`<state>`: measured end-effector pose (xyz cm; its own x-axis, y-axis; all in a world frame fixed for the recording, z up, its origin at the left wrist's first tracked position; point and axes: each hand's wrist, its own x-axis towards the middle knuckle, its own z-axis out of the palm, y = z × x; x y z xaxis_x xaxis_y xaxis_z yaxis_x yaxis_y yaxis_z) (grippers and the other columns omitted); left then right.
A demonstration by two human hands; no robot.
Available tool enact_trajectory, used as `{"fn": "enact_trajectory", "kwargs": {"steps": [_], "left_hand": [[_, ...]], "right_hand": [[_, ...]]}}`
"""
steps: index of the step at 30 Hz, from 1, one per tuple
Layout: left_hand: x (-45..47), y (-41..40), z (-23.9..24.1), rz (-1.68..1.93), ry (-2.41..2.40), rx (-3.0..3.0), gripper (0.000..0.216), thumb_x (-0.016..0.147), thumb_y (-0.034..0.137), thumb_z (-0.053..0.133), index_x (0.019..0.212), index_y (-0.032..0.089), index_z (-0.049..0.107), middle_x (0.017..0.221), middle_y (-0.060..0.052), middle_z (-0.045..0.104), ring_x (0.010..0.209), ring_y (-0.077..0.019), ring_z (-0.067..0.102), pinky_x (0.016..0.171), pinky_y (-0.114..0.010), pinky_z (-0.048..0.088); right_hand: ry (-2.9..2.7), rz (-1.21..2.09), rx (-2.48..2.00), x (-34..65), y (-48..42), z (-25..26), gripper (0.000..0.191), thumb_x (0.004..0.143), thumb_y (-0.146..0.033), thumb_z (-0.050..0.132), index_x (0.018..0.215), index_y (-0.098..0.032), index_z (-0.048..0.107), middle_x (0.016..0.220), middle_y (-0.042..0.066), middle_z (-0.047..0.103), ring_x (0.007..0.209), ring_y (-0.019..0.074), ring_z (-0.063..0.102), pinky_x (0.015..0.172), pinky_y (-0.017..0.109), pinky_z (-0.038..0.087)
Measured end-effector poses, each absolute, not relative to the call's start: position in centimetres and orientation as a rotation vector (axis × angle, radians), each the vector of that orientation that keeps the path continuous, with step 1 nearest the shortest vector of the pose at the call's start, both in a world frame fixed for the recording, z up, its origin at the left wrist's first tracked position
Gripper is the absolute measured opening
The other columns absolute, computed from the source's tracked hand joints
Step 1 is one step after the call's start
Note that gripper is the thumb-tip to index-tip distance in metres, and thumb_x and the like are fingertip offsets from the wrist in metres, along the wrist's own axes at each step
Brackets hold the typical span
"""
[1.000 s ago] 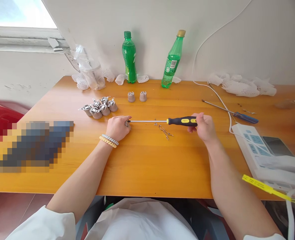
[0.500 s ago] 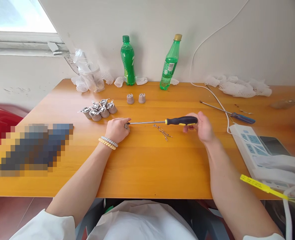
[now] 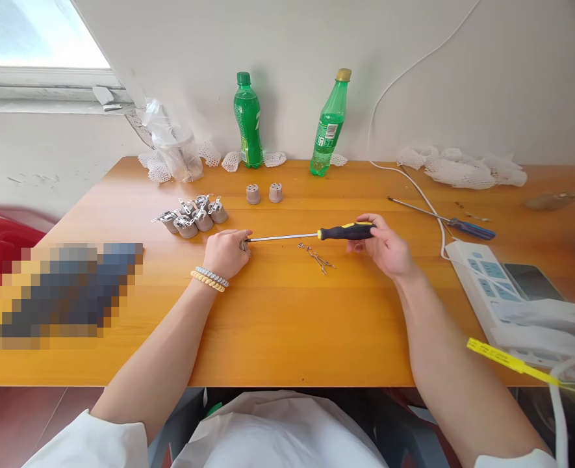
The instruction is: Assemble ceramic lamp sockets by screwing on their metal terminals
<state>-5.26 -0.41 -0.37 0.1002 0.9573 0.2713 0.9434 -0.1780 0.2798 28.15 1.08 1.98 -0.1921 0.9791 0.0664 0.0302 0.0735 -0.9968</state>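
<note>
Where the table (image 3: 306,325) carries a cluster of brown pieces (image 3: 186,229) topped with metal tabs (image 3: 201,215), the left hand (image 3: 226,255) rests just to the right, bracelets (image 3: 208,280) at its wrist. Its grip is closed round a small part (image 3: 244,246), mostly hidden by the fingers. Farther back stand two brown cylinders (image 3: 253,195). A black-and-yellow screwdriver (image 3: 343,232) spans the space between the hands, its tip at the small part, with loose metal bits (image 3: 320,261) lying near its shaft. The right hand (image 3: 387,247) has its grip clamped on the handle's end. Beyond, a blue-handled screwdriver (image 3: 472,229) lies near a white power strip (image 3: 468,268).
</note>
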Motion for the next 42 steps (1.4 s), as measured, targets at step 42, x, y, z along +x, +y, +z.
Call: {"fn": "enact_trajectory", "kwargs": {"steps": [42], "left_hand": [[-5.2, -0.3, -0.6, 0.63, 1.987, 2.388, 0.038, 0.07, 0.014, 0.049, 0.101, 0.016, 0.071, 0.091, -0.005, 0.073, 0.088, -0.0228, 0.066, 0.076, -0.032, 0.051]], "right_hand": [[-1.396, 1.356, -1.142, 27.8, 0.4, 2.8, 0.031, 0.081, -0.05, 0.058, 0.095, -0.025, 0.047, 0.047, -0.006, 0.054, 0.041, 0.0158, 0.054, 0.047, 0.028, 0.041]]}}
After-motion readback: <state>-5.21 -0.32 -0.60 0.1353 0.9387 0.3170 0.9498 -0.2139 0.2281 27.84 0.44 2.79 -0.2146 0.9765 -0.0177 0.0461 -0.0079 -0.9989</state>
